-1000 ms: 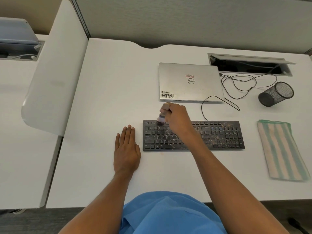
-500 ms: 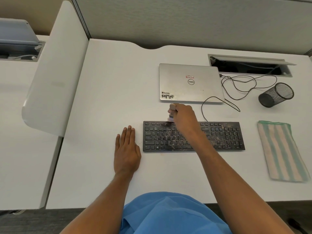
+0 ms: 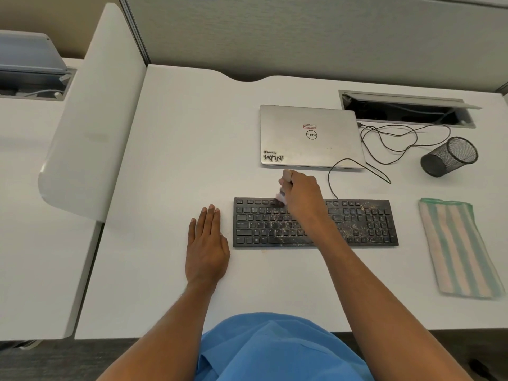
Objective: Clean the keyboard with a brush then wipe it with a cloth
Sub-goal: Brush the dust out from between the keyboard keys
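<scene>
Keyboard [image 3: 264, 224], black and full-sized, lies flat near the middle of a white desk [image 3: 178, 160], its long side parallel to the desk's near edge. Pale crumbs and dust are scattered over the keys, thickest across the right half and the number pad.

A person's right hand [image 3: 303, 195] reaches over the middle of the board and grasps a small brush [image 3: 282, 194], fingers curled round its handle. The brush is blurred, and its bristle end points down at the top row of keys, at 10 o'clock of the hand. The right forearm crosses the keys and hides part of the lower rows.

The left hand [image 3: 207, 248] lies palm down on the desk at 9 o'clock of the keyboard, just beside its left end but apart from it. Its fingers are straight and together, holding nothing.

A folded cloth [image 3: 457, 251] with green and cream stripes lies on the desk at 3 o'clock of the keyboard, near it and untouched. A closed silver Dell laptop [image 3: 310, 137] with stickers on its lid sits at 12 o'clock of the keyboard. Thin black cables [image 3: 384, 145] loop over the desk to the right of the laptop.

A black mesh pen cup [image 3: 449, 156] lies on its side at 2 o'clock, and an open cable hatch [image 3: 406, 108] is set in the desk at 1 o'clock. A pale divider panel [image 3: 90, 119] stands at 10 o'clock, and the person's blue shirt [image 3: 275, 350] fills the frame at 6 o'clock.
</scene>
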`<state>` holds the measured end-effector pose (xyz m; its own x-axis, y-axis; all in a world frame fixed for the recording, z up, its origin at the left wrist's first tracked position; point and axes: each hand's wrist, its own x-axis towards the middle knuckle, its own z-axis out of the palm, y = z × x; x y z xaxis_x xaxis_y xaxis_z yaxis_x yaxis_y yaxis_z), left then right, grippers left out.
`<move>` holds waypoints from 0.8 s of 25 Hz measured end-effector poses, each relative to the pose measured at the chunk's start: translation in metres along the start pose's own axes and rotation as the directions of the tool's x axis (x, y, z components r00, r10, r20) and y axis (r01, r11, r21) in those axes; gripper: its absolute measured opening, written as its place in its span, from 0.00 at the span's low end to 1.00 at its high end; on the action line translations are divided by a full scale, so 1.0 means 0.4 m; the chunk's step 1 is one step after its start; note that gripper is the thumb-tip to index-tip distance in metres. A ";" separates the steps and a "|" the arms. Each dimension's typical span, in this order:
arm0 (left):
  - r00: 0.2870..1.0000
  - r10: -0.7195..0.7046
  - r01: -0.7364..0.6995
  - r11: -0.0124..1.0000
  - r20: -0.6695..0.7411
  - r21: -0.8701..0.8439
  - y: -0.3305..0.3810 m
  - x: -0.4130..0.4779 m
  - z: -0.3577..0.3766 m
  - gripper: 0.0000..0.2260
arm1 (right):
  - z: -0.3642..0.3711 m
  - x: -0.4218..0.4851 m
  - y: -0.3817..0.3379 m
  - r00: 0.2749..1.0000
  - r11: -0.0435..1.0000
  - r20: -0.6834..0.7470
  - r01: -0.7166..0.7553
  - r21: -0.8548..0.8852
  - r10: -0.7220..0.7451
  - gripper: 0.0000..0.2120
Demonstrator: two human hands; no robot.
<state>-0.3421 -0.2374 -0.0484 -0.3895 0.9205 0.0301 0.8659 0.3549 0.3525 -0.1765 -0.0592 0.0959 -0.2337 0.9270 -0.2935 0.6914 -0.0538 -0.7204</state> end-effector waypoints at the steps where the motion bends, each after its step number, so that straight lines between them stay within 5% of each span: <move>1: 1.000 0.000 0.000 1.000 -0.003 -0.003 0.000 0.000 0.000 0.29 | 0.004 -0.004 -0.009 0.998 0.997 -0.042 0.053 -0.052 -0.055 0.11; 5: 1.000 0.000 0.000 1.000 -0.003 -0.005 -0.001 0.000 0.001 0.29 | 0.038 -0.019 -0.025 0.992 0.994 -0.067 0.103 -0.022 -0.104 0.15; 10: 1.000 -0.004 0.004 1.000 0.005 0.004 -0.001 0.001 0.001 0.29 | 0.029 -0.024 -0.015 0.996 0.964 -0.032 0.078 -0.254 -0.089 0.14; 17: 1.000 0.001 -0.001 1.000 0.004 0.000 0.000 -0.001 0.000 0.29 | 0.037 -0.040 -0.008 0.996 0.995 -0.002 0.093 -0.026 -0.093 0.16; 20: 1.000 -0.003 0.003 1.000 0.006 0.001 0.000 -0.001 0.000 0.29 | 0.029 -0.059 0.012 0.995 0.985 0.027 0.102 -0.138 -0.099 0.16</move>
<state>-0.3421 -0.2378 -0.0485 -0.3903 0.9204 0.0237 0.8650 0.3578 0.3517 -0.1754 -0.0854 0.0921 -0.3197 0.9173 -0.2372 0.7517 0.0932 -0.6528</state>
